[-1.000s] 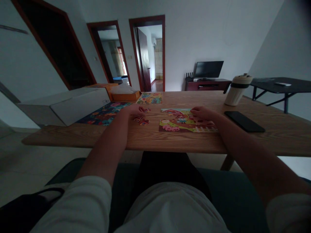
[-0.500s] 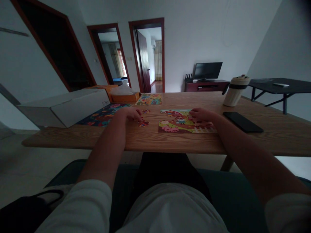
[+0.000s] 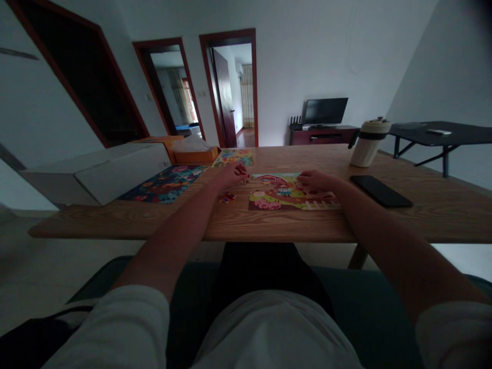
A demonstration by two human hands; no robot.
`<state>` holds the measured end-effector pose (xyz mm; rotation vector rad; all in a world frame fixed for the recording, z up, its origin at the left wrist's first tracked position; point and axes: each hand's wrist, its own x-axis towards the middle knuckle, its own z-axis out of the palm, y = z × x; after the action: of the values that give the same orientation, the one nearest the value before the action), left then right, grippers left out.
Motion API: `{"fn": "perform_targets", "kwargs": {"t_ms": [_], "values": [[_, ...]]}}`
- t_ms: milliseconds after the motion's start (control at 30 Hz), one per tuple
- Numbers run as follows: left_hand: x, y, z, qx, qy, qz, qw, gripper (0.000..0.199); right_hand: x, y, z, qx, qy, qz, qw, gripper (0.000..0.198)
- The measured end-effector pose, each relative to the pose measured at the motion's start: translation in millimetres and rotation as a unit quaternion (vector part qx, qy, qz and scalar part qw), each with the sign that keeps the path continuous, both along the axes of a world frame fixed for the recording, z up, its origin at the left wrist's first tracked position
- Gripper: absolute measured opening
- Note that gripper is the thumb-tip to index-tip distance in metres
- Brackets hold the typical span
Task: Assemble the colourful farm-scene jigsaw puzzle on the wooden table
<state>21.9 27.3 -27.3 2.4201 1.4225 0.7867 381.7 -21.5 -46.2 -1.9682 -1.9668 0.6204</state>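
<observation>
A farm-scene jigsaw puzzle (image 3: 272, 204), with a red barn and a pink pig, lies flat on the wooden table (image 3: 230, 225). At its upper left corner, my left hand (image 3: 233, 175) is closed, with a small puzzle piece (image 3: 245, 180) at its fingertips. Loose puzzle pieces (image 3: 227, 198) lie on the tabletop below that hand, left of the puzzle. My right hand (image 3: 315, 180) rests over the puzzle's upper right part, its fingers loosely bent and touching it. That hand covers part of the picture.
A dark illustrated sheet (image 3: 165, 185) lies beside a long white box (image 3: 96, 171) at left. Behind are a tissue box (image 3: 196, 155) and another colourful sheet (image 3: 239, 156). To the right are a black phone (image 3: 380, 191) and a cream tumbler (image 3: 367, 148).
My left hand has moved right from the loose pieces to the puzzle's upper left corner, bringing a piece along. My right hand stays on the puzzle. The view has shifted slightly.
</observation>
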Motion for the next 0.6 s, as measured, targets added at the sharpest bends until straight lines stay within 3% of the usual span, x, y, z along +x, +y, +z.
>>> {"fn": "perform_targets", "kwargs": {"t_ms": [100, 200, 333, 600], "values": [[25.9, -3.9, -8.0, -0.018, -0.059, -0.022, 0.998, 0.017, 0.3, -0.2, 0.0, 0.001, -0.001, 0.002, 1.0, 0.031], [36.9, -4.2, -15.0, -0.014, -0.048, -0.014, 0.999, 0.011, 0.3, -1.4, 1.2, 0.0, -0.009, 0.008, 1.0, 0.032], [33.6, -2.0, -19.4, 0.011, 0.002, 0.012, 1.0, 0.013, -0.2, -3.9, 2.5, 0.0, -0.006, 0.015, 1.0, 0.033], [29.9, -4.2, -13.9, -0.022, 0.008, -0.008, 1.0, 0.027, 1.1, -1.1, 1.0, 0.007, -0.023, 0.013, 1.0, 0.033]]}}
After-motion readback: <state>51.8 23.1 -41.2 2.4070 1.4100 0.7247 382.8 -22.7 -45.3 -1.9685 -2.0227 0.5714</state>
